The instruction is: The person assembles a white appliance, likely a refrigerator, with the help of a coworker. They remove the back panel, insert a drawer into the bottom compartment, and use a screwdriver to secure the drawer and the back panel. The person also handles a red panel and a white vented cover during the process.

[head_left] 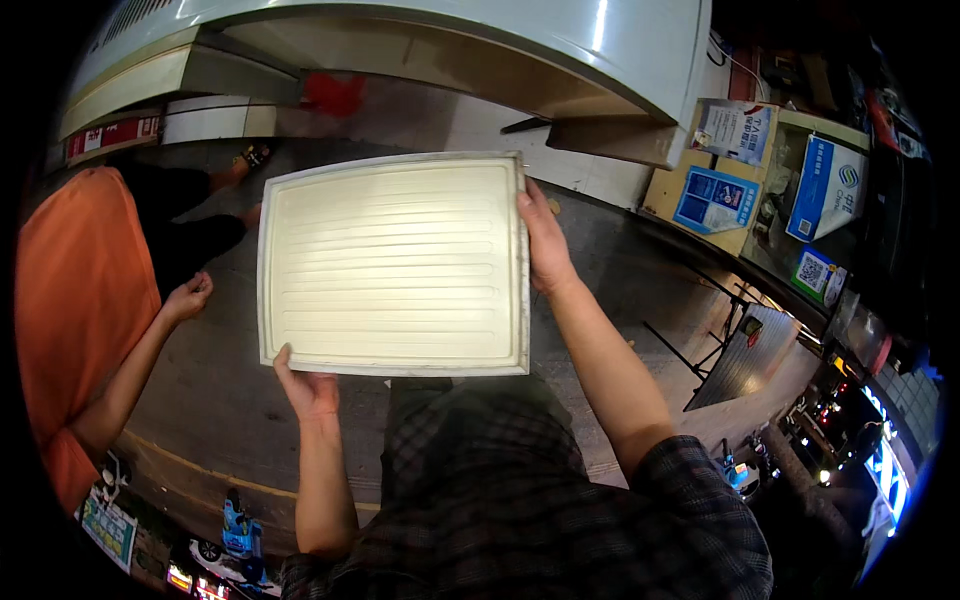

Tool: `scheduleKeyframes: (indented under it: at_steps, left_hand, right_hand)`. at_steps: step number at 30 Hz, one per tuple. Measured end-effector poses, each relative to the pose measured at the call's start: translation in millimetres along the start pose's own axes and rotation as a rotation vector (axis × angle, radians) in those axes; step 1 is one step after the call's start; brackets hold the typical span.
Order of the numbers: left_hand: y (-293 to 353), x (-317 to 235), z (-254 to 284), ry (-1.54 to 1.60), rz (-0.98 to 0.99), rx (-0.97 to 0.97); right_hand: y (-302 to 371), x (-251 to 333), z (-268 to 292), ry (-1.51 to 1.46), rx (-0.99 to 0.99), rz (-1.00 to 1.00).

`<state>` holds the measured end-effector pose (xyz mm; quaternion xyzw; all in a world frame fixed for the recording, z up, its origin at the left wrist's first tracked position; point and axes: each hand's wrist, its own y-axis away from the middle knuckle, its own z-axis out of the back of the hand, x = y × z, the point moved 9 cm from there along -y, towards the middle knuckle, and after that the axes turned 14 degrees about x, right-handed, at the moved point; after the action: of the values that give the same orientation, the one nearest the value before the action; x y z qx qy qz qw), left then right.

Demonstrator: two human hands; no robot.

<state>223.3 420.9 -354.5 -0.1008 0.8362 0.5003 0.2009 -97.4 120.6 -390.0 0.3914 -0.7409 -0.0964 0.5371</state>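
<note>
In front of the person's checked shirt (pixel 560 525) is the panel (pixel 390 270), cream in colour, with ribs across its face and a pale grey rim around it. It is held up in the air above the floor (pixel 225 390), and the ribbed side is turned towards the person's head. The left hand (pixel 312 393) grips the lower edge near the left corner; its thumb lies over the rim, while the other fingers are mostly hidden. The right hand (pixel 545 245) is closed on the right edge, nearer to the far corner, with its fingers partly out of sight behind. The hands stand almost diagonally, probably because such a wide thing is steadier when it is supported from two sides.

To the left, well apart from the panel, a co-worker in an orange shirt (pixel 85 300) has one hand (pixel 188 297) loosely curled; I cannot tell if it holds something. Beyond the panel stands a white cabinet (pixel 620 50), with a red bag (pixel 335 93) below it. To the right, a folding stand (pixel 745 355) carries a tilted grey board.
</note>
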Motion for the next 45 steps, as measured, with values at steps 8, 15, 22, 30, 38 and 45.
scheduleKeyframes:
  at_steps: [8, 15, 22, 30, 38, 45]
  left_hand:
    - [-6, 8, 5, 0.043, 0.002, -0.012]
    - [-11, 12, -3, 0.047, -0.014, 0.038]
    - [-23, 18, -28, 0.019, -0.044, 0.05]
    - [-40, 17, -40, 0.019, -0.073, 0.093]
    - [-48, 18, -58, -0.019, -0.086, 0.159]
    - [-54, 21, -56, -0.008, -0.072, 0.179]
  right_hand:
    - [-10, 7, 0, 0.074, -0.054, 0.009]
    - [-21, 9, 12, 0.123, -0.037, 0.017]
    - [-30, 2, 28, -0.393, -0.09, 0.006]
    - [-34, -2, 55, -0.051, -0.181, -0.022]
    - [-37, -4, 68, -0.018, -0.187, -0.01]
    - [-46, -18, 84, -0.041, -0.18, -0.003]
